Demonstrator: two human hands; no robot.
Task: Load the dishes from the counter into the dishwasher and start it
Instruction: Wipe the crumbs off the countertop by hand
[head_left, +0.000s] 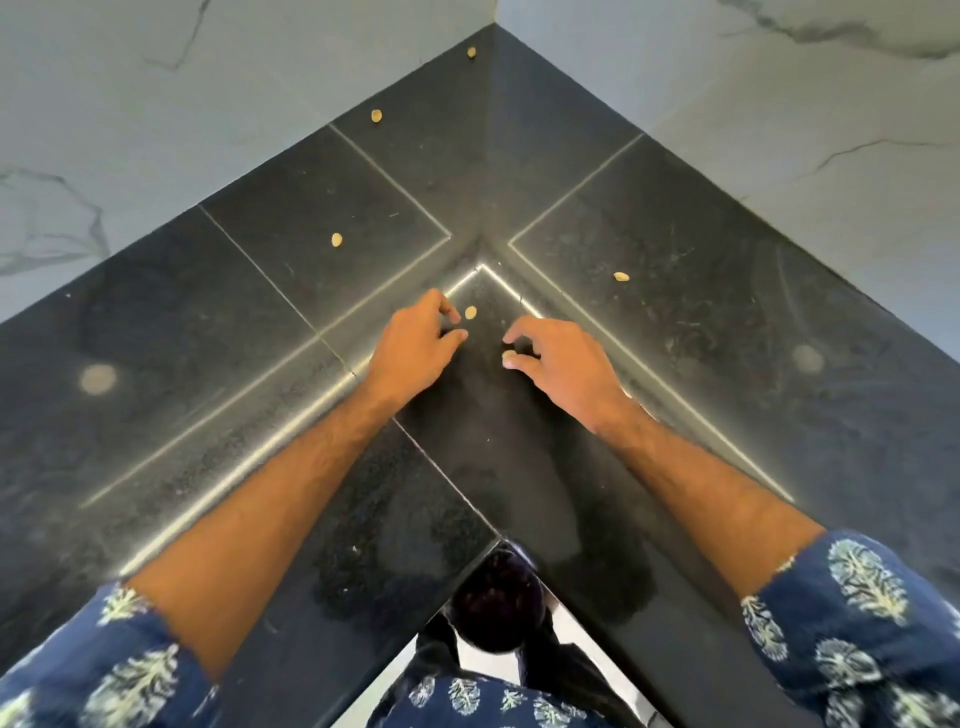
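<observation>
Head view shows no dishes or dishwasher: my left hand (415, 348), fingers curled, holds nothing beside one seed (470, 312), my right hand (556, 364) pinches another seed (509, 355), and either might skitter across the table (675, 291).

dim, glossy glare, wide-angle edge distortion

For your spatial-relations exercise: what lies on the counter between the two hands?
Head view: only bare dark counter between left hand and right hand; one small tan piece lies just beyond.
</observation>
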